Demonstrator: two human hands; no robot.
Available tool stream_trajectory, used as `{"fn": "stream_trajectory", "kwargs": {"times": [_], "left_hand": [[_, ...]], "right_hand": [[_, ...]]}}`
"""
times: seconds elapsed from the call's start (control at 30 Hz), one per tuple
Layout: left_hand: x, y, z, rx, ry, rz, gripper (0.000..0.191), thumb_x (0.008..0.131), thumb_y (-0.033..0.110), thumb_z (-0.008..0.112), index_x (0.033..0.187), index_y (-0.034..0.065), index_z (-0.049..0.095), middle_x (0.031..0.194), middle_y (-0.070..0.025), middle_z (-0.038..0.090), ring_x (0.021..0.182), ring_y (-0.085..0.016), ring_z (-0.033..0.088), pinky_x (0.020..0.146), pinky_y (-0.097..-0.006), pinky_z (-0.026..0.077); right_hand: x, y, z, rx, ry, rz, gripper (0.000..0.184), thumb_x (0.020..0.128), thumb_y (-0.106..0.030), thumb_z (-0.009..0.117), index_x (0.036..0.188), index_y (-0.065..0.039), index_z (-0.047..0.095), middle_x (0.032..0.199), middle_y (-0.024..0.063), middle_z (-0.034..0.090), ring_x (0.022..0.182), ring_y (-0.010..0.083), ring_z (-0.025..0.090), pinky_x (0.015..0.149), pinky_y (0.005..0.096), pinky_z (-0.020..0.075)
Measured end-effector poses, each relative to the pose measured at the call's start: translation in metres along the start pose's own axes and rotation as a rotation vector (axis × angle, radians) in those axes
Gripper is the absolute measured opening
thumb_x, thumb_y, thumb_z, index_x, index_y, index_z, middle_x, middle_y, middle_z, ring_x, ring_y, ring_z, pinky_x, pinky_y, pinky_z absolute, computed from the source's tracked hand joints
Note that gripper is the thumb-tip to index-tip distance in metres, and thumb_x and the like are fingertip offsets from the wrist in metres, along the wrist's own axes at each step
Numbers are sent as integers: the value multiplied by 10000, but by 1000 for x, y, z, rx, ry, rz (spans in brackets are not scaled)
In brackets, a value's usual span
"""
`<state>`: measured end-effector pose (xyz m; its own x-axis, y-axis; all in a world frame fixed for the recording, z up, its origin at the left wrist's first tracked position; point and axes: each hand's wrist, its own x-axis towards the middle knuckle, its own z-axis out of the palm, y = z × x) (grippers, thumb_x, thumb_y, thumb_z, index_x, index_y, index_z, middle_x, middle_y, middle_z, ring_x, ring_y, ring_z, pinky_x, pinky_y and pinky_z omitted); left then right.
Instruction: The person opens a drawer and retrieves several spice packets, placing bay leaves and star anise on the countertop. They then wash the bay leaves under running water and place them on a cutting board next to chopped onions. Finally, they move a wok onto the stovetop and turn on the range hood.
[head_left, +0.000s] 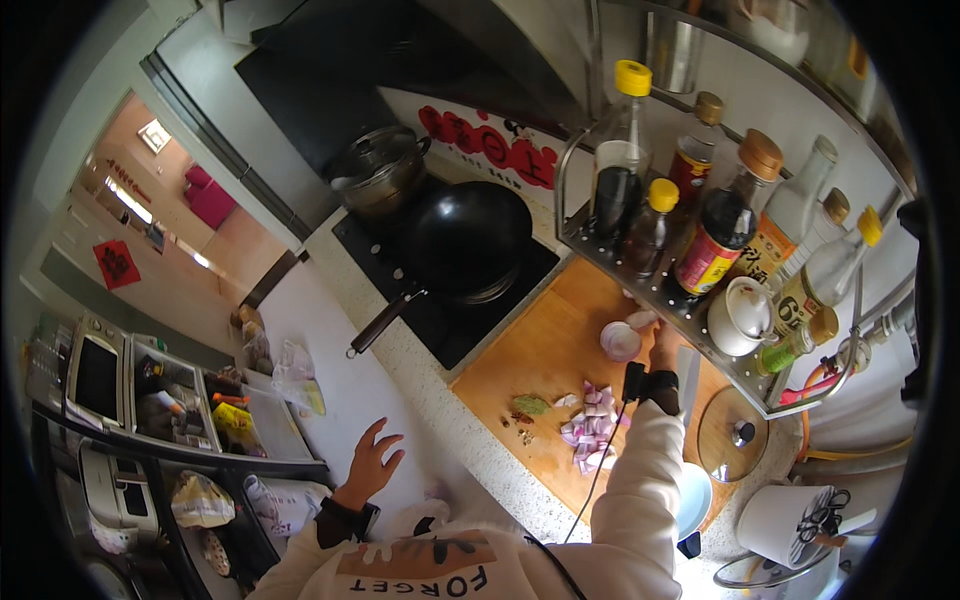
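Note:
My left hand (371, 463) hangs over the floor to the left of the counter, its fingers apart and nothing in it. My right hand (661, 341) reaches over the wooden cutting board (517, 352), its fingers partly hidden under the edge of the spice rack, so what it touches cannot be told. Beside it lie a half onion (620, 341) and a knife blade (687, 375). Chopped purple onion pieces (589, 427) lie nearer to me, with a dried bay leaf (530, 405) and small spices (526, 436) to their left.
A black wok (472, 232) and a lidded pot (379, 169) sit on the cooktop (450, 330). Over the board's right side stands a metal rack (637, 289) of bottles. A glass lid (731, 435), a light blue bowl (694, 499) and a white utensil holder (780, 521) are at the right.

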<state>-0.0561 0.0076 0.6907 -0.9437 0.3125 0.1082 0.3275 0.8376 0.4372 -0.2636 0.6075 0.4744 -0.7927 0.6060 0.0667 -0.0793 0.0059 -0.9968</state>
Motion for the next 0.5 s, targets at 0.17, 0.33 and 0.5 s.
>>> {"fn": "stream_trajectory", "kwargs": {"times": [0.17,0.33,0.5], "left_hand": [[26,10,11,-222,-99,38,237,882,164,663,1104,84,662,1263,-169,556,1173,-334,530,972,-391,452],[71,28,32,-676,-362,54,236,964,148,566,1177,61,619,1233,-93,596,1138,-228,573,973,-353,456],[110,28,71,-1790,-881,-529,470,999,397,477,1354,90,447,1283,-69,559,1157,-166,544,998,-309,441]], "right_hand": [[-49,-108,-15,773,-275,-54,401,967,-331,497,1262,-61,524,1179,33,594,1120,188,532,958,390,423],[-187,-203,22,472,-227,-29,379,953,-417,538,1062,-54,558,975,22,596,865,121,575,709,261,460],[-321,-240,149,-65,-683,-236,266,799,-153,623,1046,-66,575,1297,152,522,1196,282,441,1010,415,349]]}}
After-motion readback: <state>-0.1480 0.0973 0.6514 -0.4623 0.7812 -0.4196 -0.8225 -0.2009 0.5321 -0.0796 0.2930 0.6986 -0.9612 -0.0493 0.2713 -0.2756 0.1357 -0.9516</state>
